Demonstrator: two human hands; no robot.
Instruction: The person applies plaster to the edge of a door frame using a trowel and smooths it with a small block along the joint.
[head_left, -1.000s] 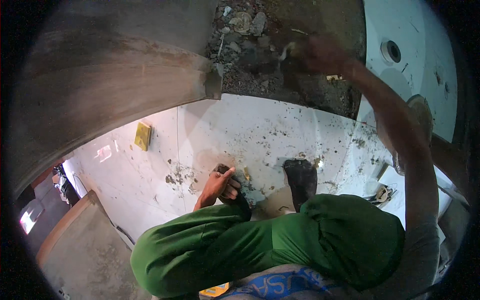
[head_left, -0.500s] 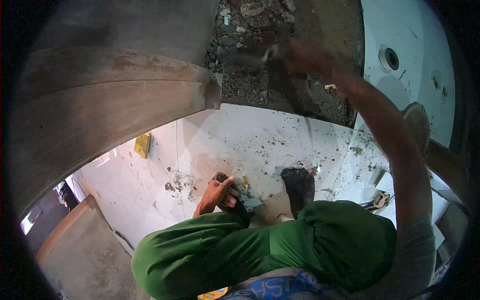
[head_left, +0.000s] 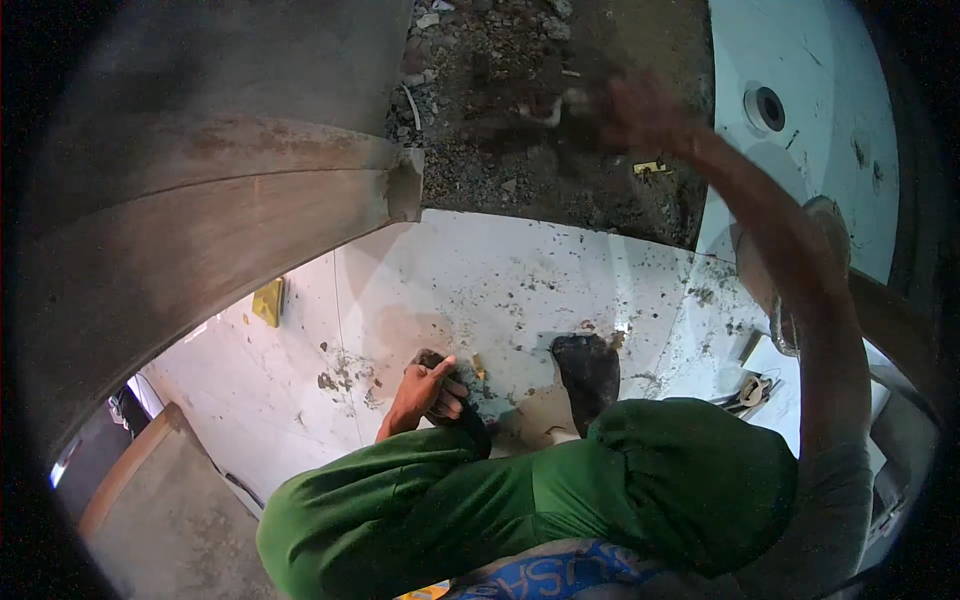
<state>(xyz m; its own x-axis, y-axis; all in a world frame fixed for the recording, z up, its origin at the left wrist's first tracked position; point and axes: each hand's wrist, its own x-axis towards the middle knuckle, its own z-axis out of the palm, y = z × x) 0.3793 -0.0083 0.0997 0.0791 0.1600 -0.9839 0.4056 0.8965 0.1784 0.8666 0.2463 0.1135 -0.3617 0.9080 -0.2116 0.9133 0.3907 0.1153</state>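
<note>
My right hand [head_left: 640, 112], blurred by motion, reaches far forward over a bare bed of dark, gritty rubble [head_left: 480, 180]. It is closed on what looks like a trowel [head_left: 546, 114]; a bent pale metal neck shows, while the blade to its left is smeared. Near that hand lies a small yellow piece [head_left: 652, 168] on the bed. My left hand [head_left: 432, 390] rests on the dark toe of my left shoe [head_left: 428, 356], its fingers apart and holding nothing visible. Beside it a small yellow wedge [head_left: 478, 367] lies on the white tiles [head_left: 480, 260].
Crumbs of mortar dot the tiles. A yellow block [head_left: 268, 302] sits at left, under a large curved grey-brown structure [head_left: 250, 190]. On the right are a pale ring with a dark centre [head_left: 765, 108], a round container [head_left: 825, 225] partly behind my forearm, and some tools [head_left: 752, 390].
My right hand and the trowel have shifted slightly over the rubble. The view has moved a little, showing more of the round container. My left hand stays on the shoe.
</note>
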